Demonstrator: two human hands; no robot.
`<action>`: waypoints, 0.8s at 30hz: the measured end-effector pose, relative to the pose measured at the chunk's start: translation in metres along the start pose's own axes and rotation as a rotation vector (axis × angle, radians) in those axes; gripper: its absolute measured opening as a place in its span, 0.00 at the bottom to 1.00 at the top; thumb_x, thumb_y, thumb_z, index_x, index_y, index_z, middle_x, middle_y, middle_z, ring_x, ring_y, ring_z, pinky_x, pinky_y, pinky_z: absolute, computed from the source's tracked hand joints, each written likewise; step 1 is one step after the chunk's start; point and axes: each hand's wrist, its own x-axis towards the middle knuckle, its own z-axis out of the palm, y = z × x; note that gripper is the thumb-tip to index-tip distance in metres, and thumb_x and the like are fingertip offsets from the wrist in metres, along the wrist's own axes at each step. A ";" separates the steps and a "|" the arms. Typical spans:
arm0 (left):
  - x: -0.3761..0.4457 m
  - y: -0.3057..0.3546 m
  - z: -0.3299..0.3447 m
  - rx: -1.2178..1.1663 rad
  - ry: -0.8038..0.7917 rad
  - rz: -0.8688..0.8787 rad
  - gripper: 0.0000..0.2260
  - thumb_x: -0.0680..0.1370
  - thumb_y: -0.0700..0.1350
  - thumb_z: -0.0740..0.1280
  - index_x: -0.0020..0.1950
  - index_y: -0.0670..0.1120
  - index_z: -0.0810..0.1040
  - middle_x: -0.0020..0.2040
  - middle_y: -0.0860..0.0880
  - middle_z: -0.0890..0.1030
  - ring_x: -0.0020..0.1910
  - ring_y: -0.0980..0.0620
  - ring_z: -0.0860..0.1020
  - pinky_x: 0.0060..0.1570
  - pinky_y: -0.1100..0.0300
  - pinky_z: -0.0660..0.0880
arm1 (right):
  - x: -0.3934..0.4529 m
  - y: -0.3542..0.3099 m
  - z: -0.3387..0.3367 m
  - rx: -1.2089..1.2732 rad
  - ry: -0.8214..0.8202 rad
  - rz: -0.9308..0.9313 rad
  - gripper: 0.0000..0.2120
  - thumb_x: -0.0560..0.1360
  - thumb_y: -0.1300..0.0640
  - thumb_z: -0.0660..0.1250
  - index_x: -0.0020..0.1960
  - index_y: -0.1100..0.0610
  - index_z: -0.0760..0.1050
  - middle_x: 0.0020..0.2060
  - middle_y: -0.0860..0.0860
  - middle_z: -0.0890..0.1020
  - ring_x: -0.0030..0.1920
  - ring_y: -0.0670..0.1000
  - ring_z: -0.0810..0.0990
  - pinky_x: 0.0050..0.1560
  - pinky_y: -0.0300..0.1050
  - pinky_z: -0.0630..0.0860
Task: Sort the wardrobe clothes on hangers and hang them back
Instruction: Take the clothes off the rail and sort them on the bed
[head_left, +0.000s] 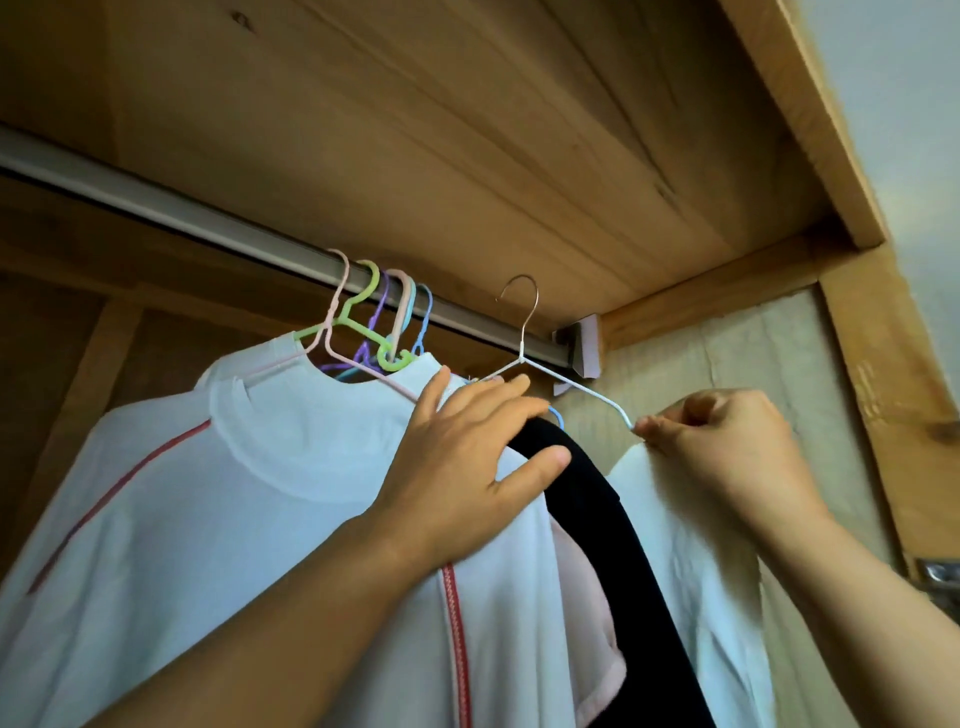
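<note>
Pinching the wire hanger (563, 382) tip and limp white garment (691, 545), the right hand (727, 447) is steadying it while the left hand (467, 467), fingers spread, is pressing the hung clothes aside.

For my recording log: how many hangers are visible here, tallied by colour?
Pink hangers: 2
Green hanger: 1
Purple hanger: 1
Blue hanger: 1
White wire hanger, not yet hooked on the rail: 1
Total: 6
Others may be hidden among the clothes.
</note>
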 end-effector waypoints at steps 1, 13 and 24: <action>-0.003 0.006 0.005 0.015 0.017 -0.013 0.29 0.72 0.66 0.47 0.68 0.58 0.70 0.73 0.58 0.65 0.72 0.62 0.57 0.72 0.60 0.38 | -0.006 0.003 -0.009 -0.029 0.003 0.010 0.12 0.69 0.48 0.73 0.32 0.54 0.79 0.31 0.50 0.80 0.38 0.55 0.79 0.38 0.46 0.74; -0.089 0.127 0.064 -0.410 0.154 0.168 0.16 0.75 0.50 0.65 0.57 0.42 0.80 0.60 0.46 0.78 0.63 0.49 0.73 0.67 0.56 0.65 | -0.131 0.048 -0.129 -0.197 0.070 0.166 0.04 0.67 0.49 0.74 0.34 0.45 0.81 0.33 0.46 0.82 0.41 0.53 0.80 0.45 0.50 0.77; -0.213 0.270 0.068 -0.867 -0.114 -0.102 0.15 0.76 0.50 0.64 0.59 0.44 0.78 0.60 0.49 0.76 0.62 0.57 0.73 0.62 0.62 0.69 | -0.344 0.073 -0.224 -0.386 -0.001 0.388 0.05 0.66 0.40 0.72 0.34 0.37 0.77 0.30 0.33 0.78 0.38 0.41 0.78 0.34 0.37 0.73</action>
